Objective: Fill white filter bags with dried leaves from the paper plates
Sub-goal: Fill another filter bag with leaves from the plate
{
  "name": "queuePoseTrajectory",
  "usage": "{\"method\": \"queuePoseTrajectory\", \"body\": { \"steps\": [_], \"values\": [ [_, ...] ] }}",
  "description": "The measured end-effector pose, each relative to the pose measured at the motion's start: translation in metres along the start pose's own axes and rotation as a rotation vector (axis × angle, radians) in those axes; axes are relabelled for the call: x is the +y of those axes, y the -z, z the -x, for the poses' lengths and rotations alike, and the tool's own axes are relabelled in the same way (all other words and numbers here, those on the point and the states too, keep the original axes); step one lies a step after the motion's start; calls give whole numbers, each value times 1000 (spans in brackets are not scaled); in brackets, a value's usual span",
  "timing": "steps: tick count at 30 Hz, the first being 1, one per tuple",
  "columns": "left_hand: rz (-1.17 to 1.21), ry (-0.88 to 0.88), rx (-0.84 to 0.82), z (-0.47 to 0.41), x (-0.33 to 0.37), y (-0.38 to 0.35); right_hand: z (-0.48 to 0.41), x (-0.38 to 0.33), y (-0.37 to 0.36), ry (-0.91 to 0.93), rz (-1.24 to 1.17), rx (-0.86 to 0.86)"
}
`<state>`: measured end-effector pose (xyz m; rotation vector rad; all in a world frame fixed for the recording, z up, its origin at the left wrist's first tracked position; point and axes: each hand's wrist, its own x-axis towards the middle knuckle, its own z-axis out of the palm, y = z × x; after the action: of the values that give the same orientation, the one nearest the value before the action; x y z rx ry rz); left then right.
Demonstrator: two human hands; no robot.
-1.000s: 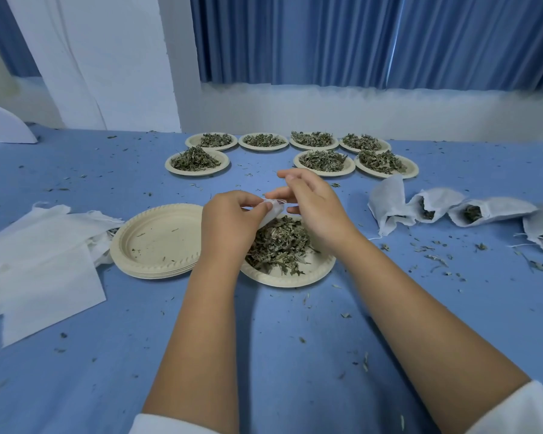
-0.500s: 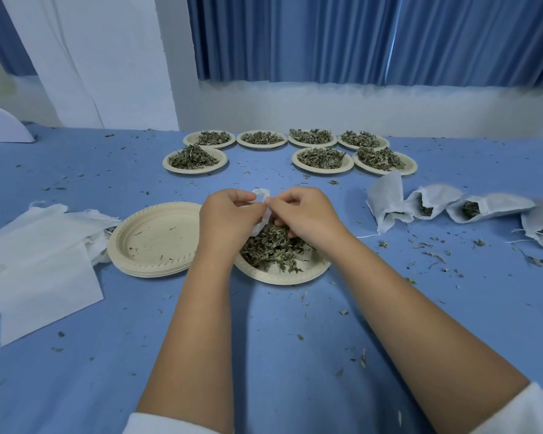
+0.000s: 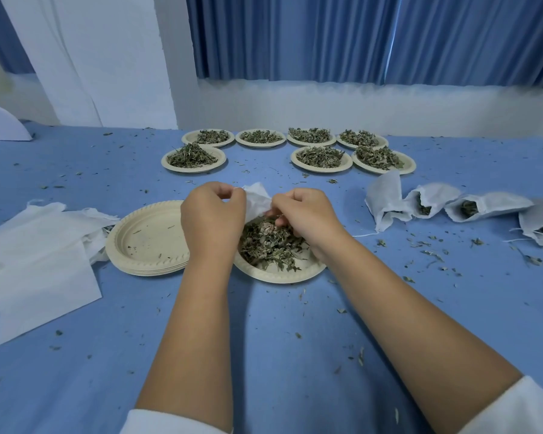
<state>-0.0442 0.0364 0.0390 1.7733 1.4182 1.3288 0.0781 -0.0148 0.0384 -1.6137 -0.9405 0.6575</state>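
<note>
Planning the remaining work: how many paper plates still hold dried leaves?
8: four plates in the far row, three just in front, one nearest the person. None appears hidden.

No writing, label, brand, number or sign can be read anywhere, neither on the round beige paper plates [image 3: 148,242], the white filter bags [image 3: 386,198], the blue table cloth [image 3: 264,339] nor the far blue pleated curtain [image 3: 295,36].

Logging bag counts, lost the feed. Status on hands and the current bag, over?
Left hand pinches filter bag; right hand pinches its other edge. Bag held over plate of dried leaves, looks unfilled. Nothing in the way.
</note>
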Motion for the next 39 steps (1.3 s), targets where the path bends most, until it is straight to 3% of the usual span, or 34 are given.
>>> {"method": "queuePoseTrajectory", "body": {
  "steps": [7,13,17,26,31,35,39],
  "values": [
    [9,-36,37,0,2,2,1,0,-1,1,9,-106],
    [45,-105,-187,3,5,-1,-2,5,-3,129,234,24],
    [82,-97,-222,3,4,0,-4,9,0,205,323,81],
    [163,71,-135,1,1,5,-6,8,2,117,220,109],
    [110,103,-272,3,2,4,-5,4,4,49,39,119],
    [221,133,-376,5,6,2,-3,0,0,-3,-76,93],
    [242,93,-413,2,5,7,2,-3,-1,-39,-213,-48]
  ]
}}
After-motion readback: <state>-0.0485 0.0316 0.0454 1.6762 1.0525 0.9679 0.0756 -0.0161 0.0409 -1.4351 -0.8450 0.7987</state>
